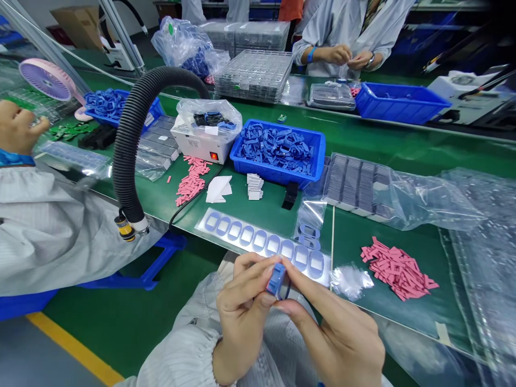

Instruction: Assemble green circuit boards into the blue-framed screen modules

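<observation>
Between the fingertips of both hands, just off the table's front edge, is a small blue plastic frame part (276, 279). My left hand (245, 306) pinches it from the left, thumb below and fingers above. From the right, my right hand (330, 322) grips the same part between thumb and forefinger. A trace of pink shows on the part's left side; the fingers hide much of the rest. Right behind my hands lies a clear strip (241, 243) bearing a row of oval frame-shaped pieces. A few loose oval pieces (309, 232) rest on clear film beyond it.
Pink strips lie in a right pile (397, 269) and a left pile (191, 185). A blue bin (322, 156) holds many blue parts. Grey blocks (355, 185) sit under plastic. A black hose (124, 145) arches at left. Co-workers' hands show at left (20, 129) and across (350, 56).
</observation>
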Demonstrator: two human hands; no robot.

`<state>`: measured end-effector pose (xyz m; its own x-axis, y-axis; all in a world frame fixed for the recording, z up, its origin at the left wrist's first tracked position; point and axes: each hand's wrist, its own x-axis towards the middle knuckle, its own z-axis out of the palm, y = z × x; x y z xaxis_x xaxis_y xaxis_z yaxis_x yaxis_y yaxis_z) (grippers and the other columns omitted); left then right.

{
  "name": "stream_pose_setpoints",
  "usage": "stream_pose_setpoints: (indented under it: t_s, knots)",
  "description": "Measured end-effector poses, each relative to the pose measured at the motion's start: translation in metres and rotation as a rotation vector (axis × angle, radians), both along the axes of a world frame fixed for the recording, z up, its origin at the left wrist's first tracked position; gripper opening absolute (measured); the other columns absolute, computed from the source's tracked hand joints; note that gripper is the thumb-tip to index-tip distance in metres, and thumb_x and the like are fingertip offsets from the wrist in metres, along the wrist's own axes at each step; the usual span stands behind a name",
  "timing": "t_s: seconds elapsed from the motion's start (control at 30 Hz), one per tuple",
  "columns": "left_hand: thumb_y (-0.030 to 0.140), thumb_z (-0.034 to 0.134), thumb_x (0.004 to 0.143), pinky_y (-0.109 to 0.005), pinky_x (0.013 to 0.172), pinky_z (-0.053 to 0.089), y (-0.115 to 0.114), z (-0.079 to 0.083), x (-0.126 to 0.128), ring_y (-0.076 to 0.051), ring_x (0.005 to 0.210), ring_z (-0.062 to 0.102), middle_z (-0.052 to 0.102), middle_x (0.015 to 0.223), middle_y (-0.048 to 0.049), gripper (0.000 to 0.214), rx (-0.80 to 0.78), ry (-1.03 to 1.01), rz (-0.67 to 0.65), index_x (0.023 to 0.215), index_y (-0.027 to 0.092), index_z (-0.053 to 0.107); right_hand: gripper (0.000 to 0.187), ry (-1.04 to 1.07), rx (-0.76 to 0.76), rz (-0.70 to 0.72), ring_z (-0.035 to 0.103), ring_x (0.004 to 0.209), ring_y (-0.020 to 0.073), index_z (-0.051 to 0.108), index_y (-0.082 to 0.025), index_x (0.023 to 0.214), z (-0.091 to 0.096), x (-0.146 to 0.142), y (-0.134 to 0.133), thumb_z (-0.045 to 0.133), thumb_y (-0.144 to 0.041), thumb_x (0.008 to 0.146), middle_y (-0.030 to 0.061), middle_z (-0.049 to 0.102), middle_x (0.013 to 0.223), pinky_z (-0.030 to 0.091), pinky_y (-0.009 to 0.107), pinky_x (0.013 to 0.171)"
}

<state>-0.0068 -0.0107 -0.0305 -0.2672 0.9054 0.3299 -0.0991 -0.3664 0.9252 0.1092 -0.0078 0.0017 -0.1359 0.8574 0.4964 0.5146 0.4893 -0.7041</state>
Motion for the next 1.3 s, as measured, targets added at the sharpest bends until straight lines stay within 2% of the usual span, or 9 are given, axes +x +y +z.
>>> stream_pose_setpoints:
  t_s: [0.13, 0.3, 0.47, 0.6, 0.67, 0.87, 0.97, 1.1, 1.3]
  knots:
    - [0.031, 0.059, 0.085, -0.039, 0.091, 0.047, 0.001, 0.0, -0.002, -0.02, 0.103, 0.056, 0.072, 0.107, -0.0015, 0.026, 0.068, 0.068, -0.001, 0.109, 0.037, 0.066, 0.041, -0.018, 0.04, -0.009, 0.072, 0.075, 0.0153, 0.055, -0.028, 0.125, 0.005, -0.002, 0.003, 0.06, -0.023, 0.085, 0.0007, 0.072, 0.103, 0.06, 0.023, 0.074]
    - [0.045, 0.044, 0.09, -0.038, 0.084, 0.048, 0.002, 0.007, -0.007, -0.02, 0.097, 0.054, 0.06, 0.106, -0.0035, 0.031, 0.025, 0.168, -0.027, 0.114, 0.04, 0.063, 0.042, 0.054, -0.032, -0.054, 0.072, 0.072, 0.0166, 0.054, -0.032, 0.126, 0.003, -0.005, 0.005, 0.059, -0.023, 0.085, -0.0004, 0.071, 0.105, 0.061, 0.021, 0.058]
    - [0.02, 0.063, 0.082, -0.027, 0.062, 0.05, 0.008, 0.032, -0.021, -0.016, 0.077, 0.057, 0.066, 0.087, -0.0025, 0.032, 0.113, 0.567, 0.011, 0.113, 0.029, 0.065, 0.052, 0.003, 0.053, -0.135, 0.07, 0.091, 0.0218, 0.049, -0.03, 0.131, -0.012, -0.005, 0.002, 0.059, -0.011, 0.083, 0.0005, 0.066, 0.114, 0.061, 0.03, 0.077]
    - [0.008, 0.068, 0.075, -0.026, 0.06, 0.054, 0.013, 0.045, -0.029, -0.015, 0.07, 0.062, 0.07, 0.082, -0.0045, 0.032, 0.199, 0.756, -0.012, 0.105, 0.018, 0.068, 0.057, -0.058, 0.15, -0.097, 0.068, 0.097, 0.0223, 0.049, -0.023, 0.132, -0.018, 0.002, 0.003, 0.062, -0.005, 0.079, 0.0048, 0.065, 0.117, 0.058, 0.032, 0.085]
    - [0.005, 0.066, 0.074, -0.027, 0.06, 0.054, 0.013, 0.043, -0.031, -0.017, 0.071, 0.064, 0.071, 0.082, -0.0064, 0.032, 0.252, 0.774, -0.026, 0.104, 0.015, 0.067, 0.054, 0.003, 0.114, -0.033, 0.067, 0.098, 0.0221, 0.053, -0.024, 0.128, -0.018, 0.008, 0.007, 0.064, -0.007, 0.078, 0.0052, 0.067, 0.114, 0.057, 0.033, 0.085]
    - [0.006, 0.06, 0.078, -0.029, 0.06, 0.053, 0.012, 0.031, -0.037, -0.018, 0.07, 0.063, 0.07, 0.083, -0.0081, 0.026, 0.31, 0.695, -0.131, 0.102, 0.014, 0.066, 0.014, 0.291, -0.185, 0.273, 0.068, 0.082, 0.0172, 0.065, -0.023, 0.094, -0.015, 0.023, 0.021, 0.055, -0.017, 0.086, 0.002, 0.072, 0.086, 0.058, 0.032, 0.075]
    - [0.01, 0.059, 0.081, -0.031, 0.066, 0.053, 0.013, 0.033, -0.04, -0.018, 0.075, 0.063, 0.07, 0.084, -0.0074, 0.022, 0.257, 0.71, -0.193, 0.101, 0.016, 0.066, 0.013, 0.269, -0.144, 0.287, 0.066, 0.078, 0.0173, 0.063, -0.021, 0.093, -0.014, 0.024, 0.022, 0.054, -0.014, 0.085, 0.0027, 0.069, 0.081, 0.056, 0.036, 0.078]
    - [0.016, 0.061, 0.082, -0.031, 0.072, 0.052, 0.018, 0.034, -0.04, -0.018, 0.08, 0.063, 0.07, 0.084, -0.005, 0.017, 0.143, 0.751, -0.237, 0.098, 0.019, 0.063, 0.018, 0.051, -0.016, 0.239, 0.065, 0.077, 0.0168, 0.06, -0.019, 0.094, -0.012, 0.023, 0.022, 0.054, -0.006, 0.082, 0.0036, 0.068, 0.08, 0.054, 0.032, 0.075]
    - [0.014, 0.061, 0.082, -0.029, 0.067, 0.052, 0.027, 0.021, -0.035, -0.017, 0.072, 0.063, 0.072, 0.076, -0.0015, 0.013, 0.204, 0.767, -0.2, 0.093, 0.021, 0.063, 0.016, -0.199, 0.115, 0.189, 0.064, 0.08, 0.0177, 0.058, -0.016, 0.098, -0.011, 0.025, 0.02, 0.051, -0.009, 0.086, 0.0076, 0.067, 0.084, 0.054, 0.032, 0.073]
